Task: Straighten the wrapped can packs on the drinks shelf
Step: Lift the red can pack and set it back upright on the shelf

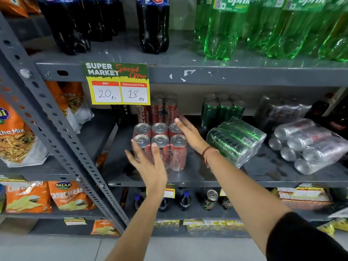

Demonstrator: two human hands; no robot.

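A grey perforated steel drinks shelf [226, 182] was seen filling most of the view, with tall green plastic bottles [222, 29] and dark cola bottles [153, 25] stood on the tier above. On the middle tier, a clear-wrapped pack of silver cans [308, 146] was laid on its side at the right, and a clear-wrapped pack of green cans [235, 140] was tipped on its side just beside it. Left of these, a shrink-wrapped pack of 6 red cola cans [162, 146] was stood upright near the front edge, with a second upright red pack [158, 112] set behind it. A yellow and green offer sign [117, 83] marked 20 and 18 was hung from the upper shelf edge.

The left hand [148, 162] was spread open with fingers splayed against the front face of the front red pack; nothing was gripped. The right hand [188, 132] was laid flat and open along the pack's right rear top corner, and contact could not be told for certain. A red thread band [206, 151] was worn at the right wrist.
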